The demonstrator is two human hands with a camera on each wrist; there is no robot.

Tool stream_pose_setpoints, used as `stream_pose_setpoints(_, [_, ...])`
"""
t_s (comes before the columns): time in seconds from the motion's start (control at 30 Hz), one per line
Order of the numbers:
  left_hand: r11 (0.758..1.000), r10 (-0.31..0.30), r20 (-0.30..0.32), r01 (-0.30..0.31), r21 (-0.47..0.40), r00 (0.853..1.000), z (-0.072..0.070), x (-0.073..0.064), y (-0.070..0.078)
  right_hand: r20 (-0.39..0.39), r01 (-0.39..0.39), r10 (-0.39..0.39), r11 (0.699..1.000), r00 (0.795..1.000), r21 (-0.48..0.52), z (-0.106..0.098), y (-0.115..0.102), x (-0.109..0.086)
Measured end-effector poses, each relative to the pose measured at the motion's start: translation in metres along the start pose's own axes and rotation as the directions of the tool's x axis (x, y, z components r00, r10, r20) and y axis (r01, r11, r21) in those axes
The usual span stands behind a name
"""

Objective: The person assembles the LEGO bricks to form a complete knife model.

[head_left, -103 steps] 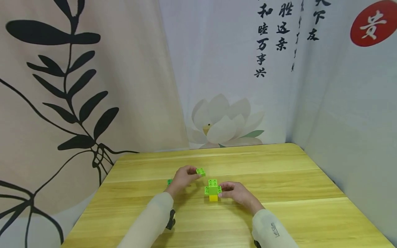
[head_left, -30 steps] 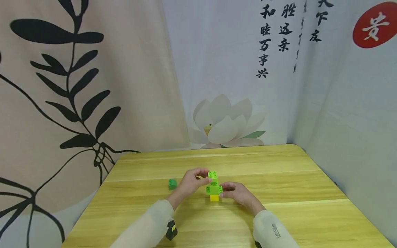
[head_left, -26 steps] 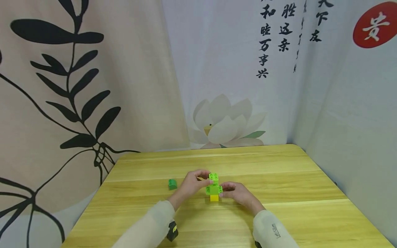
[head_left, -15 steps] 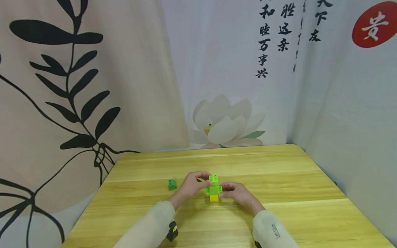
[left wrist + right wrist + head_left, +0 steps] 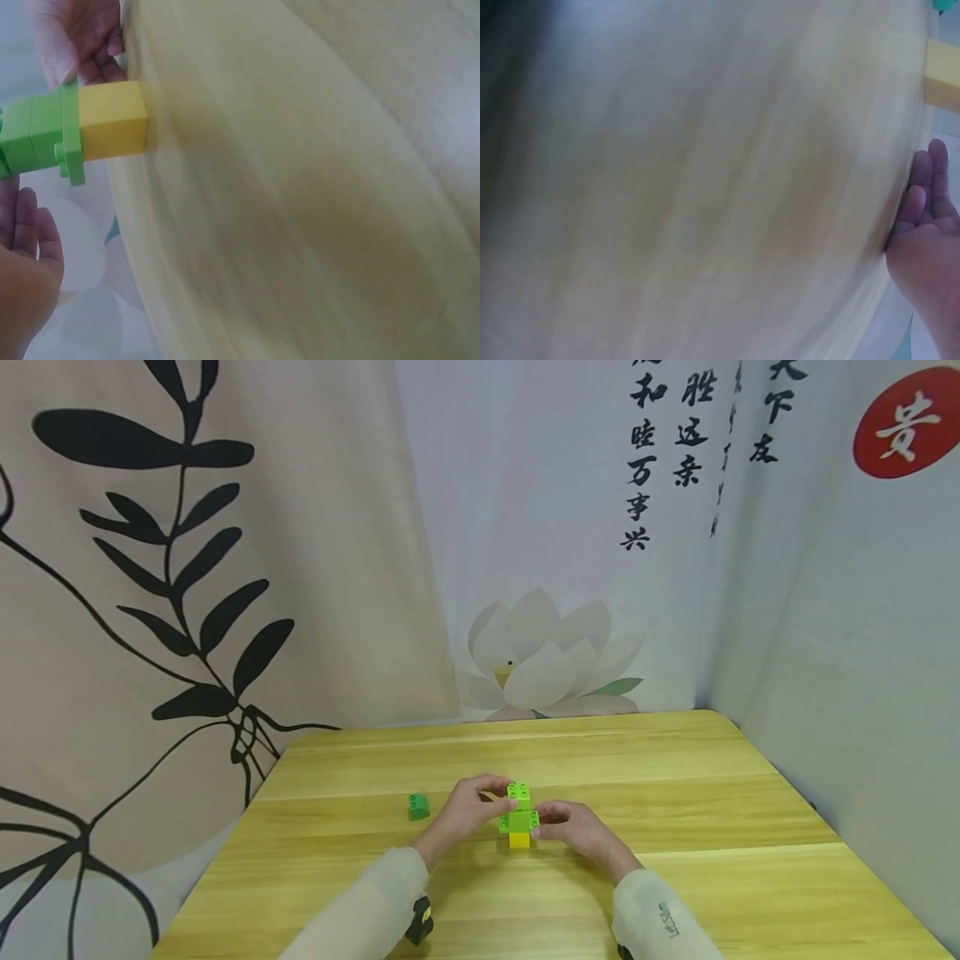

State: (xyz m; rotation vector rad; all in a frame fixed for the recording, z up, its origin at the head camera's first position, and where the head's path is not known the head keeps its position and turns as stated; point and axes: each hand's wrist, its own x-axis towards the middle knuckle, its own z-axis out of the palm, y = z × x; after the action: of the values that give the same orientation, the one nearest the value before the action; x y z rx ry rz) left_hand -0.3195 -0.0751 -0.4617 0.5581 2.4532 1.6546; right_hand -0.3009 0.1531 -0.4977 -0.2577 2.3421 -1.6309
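Note:
A stack of toy building bricks stands upright mid-table: a yellow brick at the bottom, a wider light-green piece above it, and light-green bricks on top. The left hand pinches the topmost light-green brick from the left, thumb in front; it sits on the stack with no visible gap. On the other side, the right hand holds the end of the wide piece between thumb and fingers. In the left wrist view the right thumb presses that piece's edge, beside the yellow brick. The left fingertips are partly cut off there.
A dark-green brick with a sloped side lies on the wooden table, left of the left hand. Printed curtains hang behind the table and along its right side.
The left hand has brought the light-green brick right and nearer, then down onto the stack. Over the last half second it has hardly moved. The right hand has kept its hold.

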Motion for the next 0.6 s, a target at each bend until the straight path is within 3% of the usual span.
stream_pose_setpoints(0.17, [0.999, -0.002, 0.014, 0.001, 0.047, 1.000, -0.0030, 0.0004, 0.0025, -0.004, 0.001, -0.001, 1.000, 1.000, 0.007, 0.0010, -0.0003, 0.0004])
stream_pose_setpoints(0.6, [0.992, 0.084, 0.025, -0.086, 0.090, 0.996, -0.0048, -0.0012, -0.0010, -0.006, 0.006, -0.006, 1.000, 1.000, 0.001, 0.0031, 0.0004, 0.0004])
